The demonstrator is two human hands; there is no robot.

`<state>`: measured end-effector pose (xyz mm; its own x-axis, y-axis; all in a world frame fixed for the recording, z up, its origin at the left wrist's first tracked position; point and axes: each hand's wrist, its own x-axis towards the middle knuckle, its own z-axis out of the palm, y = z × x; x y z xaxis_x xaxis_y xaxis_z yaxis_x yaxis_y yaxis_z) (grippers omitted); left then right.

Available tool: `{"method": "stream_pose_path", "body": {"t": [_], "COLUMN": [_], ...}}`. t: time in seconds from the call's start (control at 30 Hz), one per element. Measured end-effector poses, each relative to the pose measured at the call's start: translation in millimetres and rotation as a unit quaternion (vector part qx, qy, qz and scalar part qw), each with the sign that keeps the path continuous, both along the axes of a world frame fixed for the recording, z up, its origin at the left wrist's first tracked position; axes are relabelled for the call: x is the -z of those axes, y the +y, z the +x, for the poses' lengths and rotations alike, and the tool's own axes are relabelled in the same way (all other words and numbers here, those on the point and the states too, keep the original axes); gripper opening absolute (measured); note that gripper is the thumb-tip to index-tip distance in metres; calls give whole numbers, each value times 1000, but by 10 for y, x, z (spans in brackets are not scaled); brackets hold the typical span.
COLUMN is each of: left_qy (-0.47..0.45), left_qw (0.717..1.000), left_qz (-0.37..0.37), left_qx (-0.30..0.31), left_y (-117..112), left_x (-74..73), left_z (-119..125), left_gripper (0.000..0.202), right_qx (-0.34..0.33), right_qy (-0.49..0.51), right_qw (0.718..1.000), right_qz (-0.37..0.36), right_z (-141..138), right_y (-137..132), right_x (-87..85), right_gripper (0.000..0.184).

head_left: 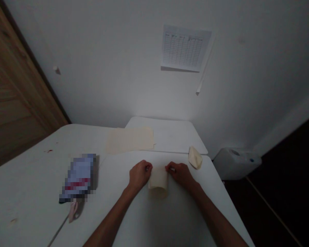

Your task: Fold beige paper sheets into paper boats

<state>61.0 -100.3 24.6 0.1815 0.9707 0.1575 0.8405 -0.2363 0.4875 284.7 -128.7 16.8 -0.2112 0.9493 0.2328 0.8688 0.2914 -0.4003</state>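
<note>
A cream sheet of paper (158,177) lies between my hands on the white table, its near end curled over. My left hand (141,174) pinches the sheet at its upper left corner. At the upper right corner, my right hand (179,173) grips it with thumb and fingers pressed together. Just beyond my right hand rests a folded cream paper piece (195,157). Farther back, to the left, is a flat stack of cream sheets (130,139).
A blurred-out blue and red item (78,178) with a cord lies at left on the table (113,219). The wall rises behind, with a printed chart (185,48) on it. A white plastic container (237,163) stands beyond the table's right edge. A wooden door (20,85) is at left.
</note>
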Motion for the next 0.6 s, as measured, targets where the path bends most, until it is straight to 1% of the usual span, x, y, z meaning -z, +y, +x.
{"method": "stream_pose_path", "body": {"t": [0.43,0.6], "left_qy": [-2,-4], "left_qw": [1000,1000], "left_qz": [-9,-17], "left_qx": [-2,-3], "left_y": [-15,-11], "left_x": [-40,-40], "left_z": [2,4], "left_gripper": [16,16], "right_qx": [-22,-32], "right_qy": [-16,-19], "right_qw": [999,998], "right_qz": [-30,-40], "right_z": [58,74], "right_y": [-58,-87], "right_x": [-91,-124], "right_gripper": [19,26]}}
